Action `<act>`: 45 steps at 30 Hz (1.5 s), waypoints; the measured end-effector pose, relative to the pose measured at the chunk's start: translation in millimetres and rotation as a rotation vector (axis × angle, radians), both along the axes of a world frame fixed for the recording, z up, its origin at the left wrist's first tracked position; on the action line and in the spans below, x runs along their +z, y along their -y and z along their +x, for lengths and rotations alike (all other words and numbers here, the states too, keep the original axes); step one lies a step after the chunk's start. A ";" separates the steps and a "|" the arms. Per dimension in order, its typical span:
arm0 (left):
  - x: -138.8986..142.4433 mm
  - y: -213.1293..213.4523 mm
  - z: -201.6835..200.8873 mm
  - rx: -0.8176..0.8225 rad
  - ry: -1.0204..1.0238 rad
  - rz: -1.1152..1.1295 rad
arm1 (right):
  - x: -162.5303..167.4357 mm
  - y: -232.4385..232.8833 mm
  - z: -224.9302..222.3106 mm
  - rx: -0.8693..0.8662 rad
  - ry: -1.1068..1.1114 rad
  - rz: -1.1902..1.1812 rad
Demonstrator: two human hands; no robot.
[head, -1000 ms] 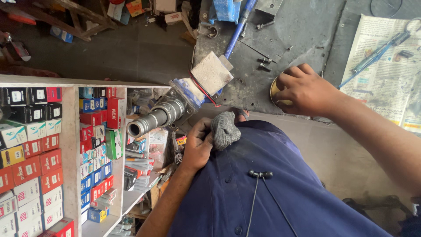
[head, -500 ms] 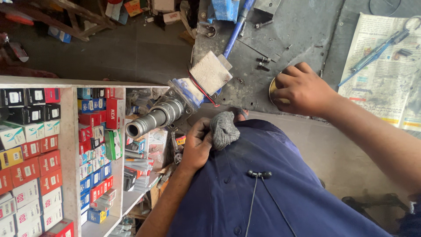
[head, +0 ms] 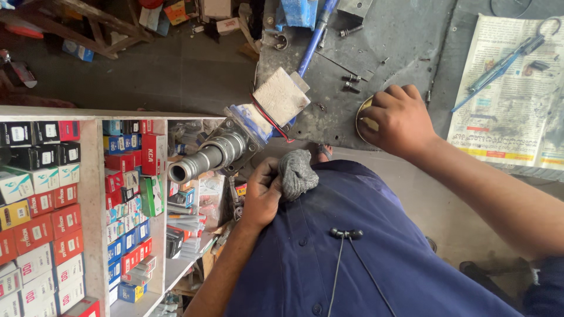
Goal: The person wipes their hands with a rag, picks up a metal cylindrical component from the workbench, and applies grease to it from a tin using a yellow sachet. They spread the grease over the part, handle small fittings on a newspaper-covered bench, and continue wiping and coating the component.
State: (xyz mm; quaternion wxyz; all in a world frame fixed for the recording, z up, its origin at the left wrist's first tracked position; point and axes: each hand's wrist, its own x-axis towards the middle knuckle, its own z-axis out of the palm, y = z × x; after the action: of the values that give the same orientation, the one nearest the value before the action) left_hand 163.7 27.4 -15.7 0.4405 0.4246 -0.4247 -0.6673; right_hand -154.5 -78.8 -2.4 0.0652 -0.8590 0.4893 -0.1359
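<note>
While the left hand (head: 262,196) is closed around a nubbly grey rag (head: 297,172) against the blue shirt (head: 352,258), the right hand (head: 396,117) curls over a round brass-coloured disc (head: 364,116) on the grimy dark counter (head: 388,53).

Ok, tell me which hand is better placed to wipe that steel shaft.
Probably the left: the left hand clutches the grey rag right beside the steel shaft, while the right hand is farther off, resting on a round yellow tin.
</note>
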 end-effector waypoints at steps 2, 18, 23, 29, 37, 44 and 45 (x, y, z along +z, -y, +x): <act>-0.4 -0.4 1.8 -0.006 0.003 -0.012 | -3.2 0.1 5.3 -0.045 0.052 -0.051; -7.7 -4.8 7.9 0.039 -0.030 0.003 | -18.2 5.8 41.4 -0.316 0.050 -0.002; -9.3 -6.4 9.4 0.042 -0.022 0.006 | -23.0 4.2 44.0 -0.322 0.061 0.006; -7.5 -8.3 13.7 0.039 -0.041 0.002 | -25.6 1.6 48.8 -0.314 0.094 -0.048; -11.3 -14.2 24.2 0.027 -0.005 -0.004 | -0.9 -0.9 55.9 -0.300 0.164 -0.033; -10.5 -10.0 26.7 0.015 -0.114 0.095 | 72.5 -44.8 89.6 0.153 0.612 0.125; -9.0 -8.5 25.7 0.002 -0.132 0.126 | 76.3 -48.5 101.0 0.204 0.632 0.101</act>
State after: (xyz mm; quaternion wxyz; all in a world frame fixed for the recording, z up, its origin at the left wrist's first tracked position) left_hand 189.4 35.9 -24.7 0.4406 0.4069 -0.3515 -0.7188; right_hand -53.5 -30.3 73.9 0.2693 -0.8147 0.3626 -0.3637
